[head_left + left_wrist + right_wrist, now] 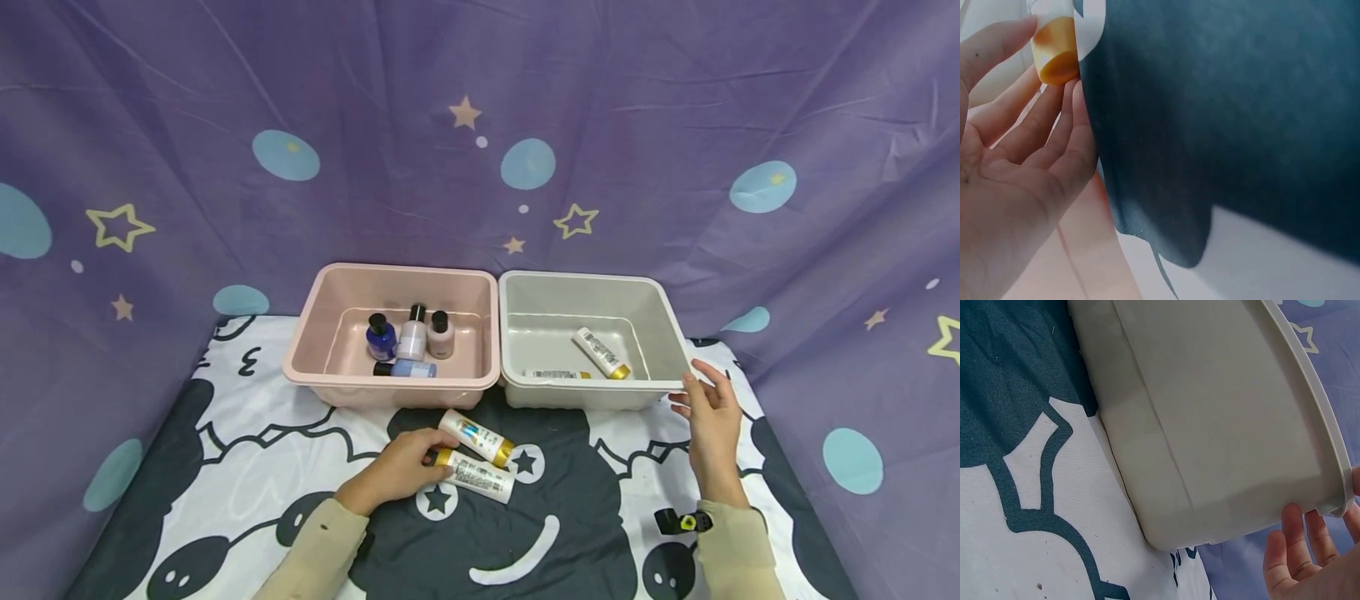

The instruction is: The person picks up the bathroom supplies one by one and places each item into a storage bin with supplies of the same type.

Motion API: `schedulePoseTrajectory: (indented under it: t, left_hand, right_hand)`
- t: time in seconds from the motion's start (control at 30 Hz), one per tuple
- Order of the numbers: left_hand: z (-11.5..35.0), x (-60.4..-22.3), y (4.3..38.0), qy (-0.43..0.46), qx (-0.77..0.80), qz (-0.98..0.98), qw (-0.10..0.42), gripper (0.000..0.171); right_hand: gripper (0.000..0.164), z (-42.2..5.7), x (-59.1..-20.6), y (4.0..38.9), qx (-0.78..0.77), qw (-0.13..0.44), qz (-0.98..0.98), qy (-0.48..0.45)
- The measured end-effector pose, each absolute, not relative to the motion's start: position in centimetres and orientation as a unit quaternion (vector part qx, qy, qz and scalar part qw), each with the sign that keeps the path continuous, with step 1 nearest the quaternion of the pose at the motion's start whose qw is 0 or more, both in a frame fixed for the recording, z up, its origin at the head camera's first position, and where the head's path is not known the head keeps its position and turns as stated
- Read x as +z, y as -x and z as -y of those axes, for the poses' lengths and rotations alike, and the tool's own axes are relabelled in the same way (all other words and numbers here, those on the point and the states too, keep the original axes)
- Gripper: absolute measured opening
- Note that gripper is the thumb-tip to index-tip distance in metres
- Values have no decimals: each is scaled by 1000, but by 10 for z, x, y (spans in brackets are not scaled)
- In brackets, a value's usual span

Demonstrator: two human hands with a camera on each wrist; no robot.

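Note:
My left hand point(405, 467) pinches the gold cap end of a white tube point(482, 478) lying on the cloth. In the left wrist view, its gold cap point(1057, 53) sits between thumb and fingers. Just behind lies a second white tube point(472, 435), its gold cap pointing right. My right hand point(712, 425) holds the front right corner of the grey bin point(585, 396), thumb at the rim. From the right wrist view, the fingers point(1297, 540) reach under that rim. Inside the grey bin are two more tubes, one slanted point(600, 352) and another point(555, 374) partly hidden by the front wall.
A pink bin point(397, 392) stands against the grey bin's left side. It contains several nail polish bottles point(412, 335) with black caps, one lying down. Both bins stand at the back of the patterned cloth point(555, 533), before a purple curtain point(405, 108).

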State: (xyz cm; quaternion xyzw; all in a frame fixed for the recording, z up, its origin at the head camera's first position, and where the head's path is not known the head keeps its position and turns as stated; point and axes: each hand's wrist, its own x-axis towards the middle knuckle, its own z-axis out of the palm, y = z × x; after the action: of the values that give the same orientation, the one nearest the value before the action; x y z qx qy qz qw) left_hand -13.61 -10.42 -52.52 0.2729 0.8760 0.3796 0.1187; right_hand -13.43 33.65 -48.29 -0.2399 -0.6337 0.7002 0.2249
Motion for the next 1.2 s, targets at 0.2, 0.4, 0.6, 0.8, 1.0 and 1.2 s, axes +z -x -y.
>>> schedulePoseTrajectory:
  t: [0.2, 0.4, 0.6, 0.8, 1.0, 1.2]
  left_hand:
    - [106, -522, 135, -311, 344, -879, 112, 40]
    - [107, -519, 133, -320, 335, -878, 122, 42]
    - [108, -520, 133, -314, 368, -866, 129, 42]
    - [109, -522, 132, -266, 451, -833, 180, 43]
    - [110, -525, 129, -228, 504, -807, 204, 43]
    - [109, -525, 129, -192, 570, -765, 230, 43]
  right_hand:
    - [37, -337, -483, 135, 703, 228, 630, 238]
    - [37, -337, -483, 135, 702, 225, 631, 242]
    - [37, -337, -484, 136, 702, 225, 630, 244]
    - [36, -337, -484, 136, 701, 222, 631, 246]
    - [36, -337, -484, 135, 696, 224, 635, 248]
    - [36, -336, -485, 135, 697, 225, 635, 244]
